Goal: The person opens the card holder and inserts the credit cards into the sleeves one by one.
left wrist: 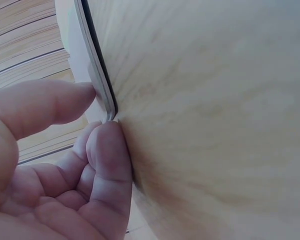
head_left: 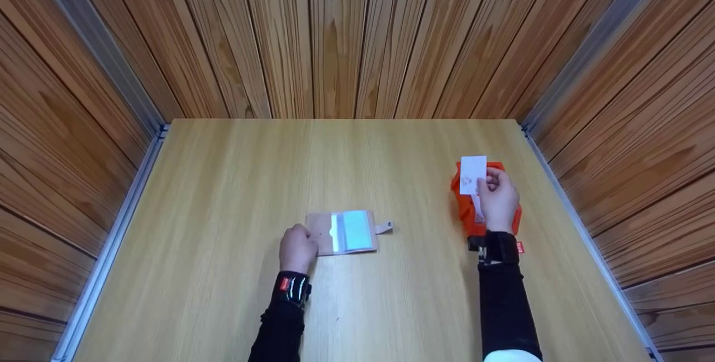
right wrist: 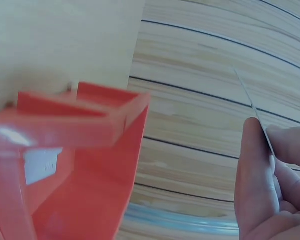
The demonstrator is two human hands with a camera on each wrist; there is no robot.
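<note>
A beige card wallet [head_left: 349,232] lies open on the wooden table [head_left: 223,194], showing pale blue sleeves and a snap tab. My left hand [head_left: 298,247] pinches its left edge [left wrist: 101,85] between thumb and fingers. My right hand [head_left: 496,197] holds a white card [head_left: 472,175] upright between thumb and fingers, just above an orange box [head_left: 466,208]. In the right wrist view the card shows edge-on [right wrist: 255,112] and the orange box [right wrist: 85,165] sits below, with another white card [right wrist: 42,165] inside it.
Wood-panelled walls enclose the table on three sides, with metal rails [head_left: 120,217] along the left and right edges. The table's front and far left are bare wood.
</note>
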